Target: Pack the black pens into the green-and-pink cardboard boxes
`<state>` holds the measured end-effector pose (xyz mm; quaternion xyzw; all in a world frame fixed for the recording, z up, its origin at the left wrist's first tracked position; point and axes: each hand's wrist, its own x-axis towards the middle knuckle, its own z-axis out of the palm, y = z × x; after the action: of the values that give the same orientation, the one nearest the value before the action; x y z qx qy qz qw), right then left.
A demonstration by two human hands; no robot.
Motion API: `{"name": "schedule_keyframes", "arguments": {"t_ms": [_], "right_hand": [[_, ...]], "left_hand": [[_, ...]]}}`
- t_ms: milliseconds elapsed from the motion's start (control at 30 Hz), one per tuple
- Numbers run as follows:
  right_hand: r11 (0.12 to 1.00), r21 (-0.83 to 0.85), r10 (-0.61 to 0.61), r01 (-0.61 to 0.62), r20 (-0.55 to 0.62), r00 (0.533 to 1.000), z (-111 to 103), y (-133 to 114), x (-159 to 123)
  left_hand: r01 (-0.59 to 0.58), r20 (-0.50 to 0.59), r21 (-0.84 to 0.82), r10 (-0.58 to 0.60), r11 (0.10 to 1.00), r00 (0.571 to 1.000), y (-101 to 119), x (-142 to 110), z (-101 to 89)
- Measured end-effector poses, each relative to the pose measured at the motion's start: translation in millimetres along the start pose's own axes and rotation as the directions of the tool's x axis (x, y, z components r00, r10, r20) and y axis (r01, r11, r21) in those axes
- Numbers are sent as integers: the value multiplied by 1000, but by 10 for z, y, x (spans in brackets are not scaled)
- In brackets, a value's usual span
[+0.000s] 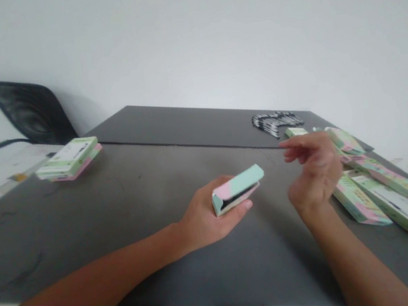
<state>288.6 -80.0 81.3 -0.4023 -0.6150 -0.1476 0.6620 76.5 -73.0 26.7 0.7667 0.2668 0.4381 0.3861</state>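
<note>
My left hand (209, 216) is wrapped around a small thin cardboard carton (238, 189) in mint green and pink. The carton's near end gapes, with a dark gap under its flap. To the right, my right hand (316, 172) is raised over the table, slightly blurred. Its fingers are bent and point left, with a space between them and the thumb; no object shows in it. Close beyond this hand lie flat printed cartons (360, 198) in green, pink and yellow, some overlapping.
On the dark grey table (147, 182), a small stack of cartons (70, 157) stands at the left edge. A row of black-and-white slim items (278, 121) lies at the back right. A black mesh chair (32, 109) is beyond the left side, near the white wall.
</note>
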Motion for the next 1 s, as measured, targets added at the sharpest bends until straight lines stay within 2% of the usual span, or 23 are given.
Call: {"name": "schedule_keyframes", "arguments": {"t_ms": [167, 400, 500, 600, 833, 1000], "right_hand": [[993, -60, 110, -103, 112, 988, 43, 241, -75], [954, -225, 234, -197, 152, 960, -2, 476, -98], [941, -254, 268, -222, 162, 950, -21, 543, -90], [928, -287, 296, -239, 175, 939, -44, 605, -84], [873, -393, 391, -287, 217, 894, -130, 772, -81], [844, -431, 437, -318, 210, 874, -183, 909, -86]], "left_hand": [[-102, -6, -7, 102, 995, 995, 103, -37, -16], [-91, -64, -3, 91, 996, 994, 137, 35, -75], [-46, -137, -27, 42, 999, 990, 104, 97, -100], [-16, -112, -31, 13, 999, 994, 69, 147, -121], [79, -148, -68, -89, 995, 985, -14, 233, -169], [116, -137, -180, -142, 977, 980, 1, 281, -201]]}}
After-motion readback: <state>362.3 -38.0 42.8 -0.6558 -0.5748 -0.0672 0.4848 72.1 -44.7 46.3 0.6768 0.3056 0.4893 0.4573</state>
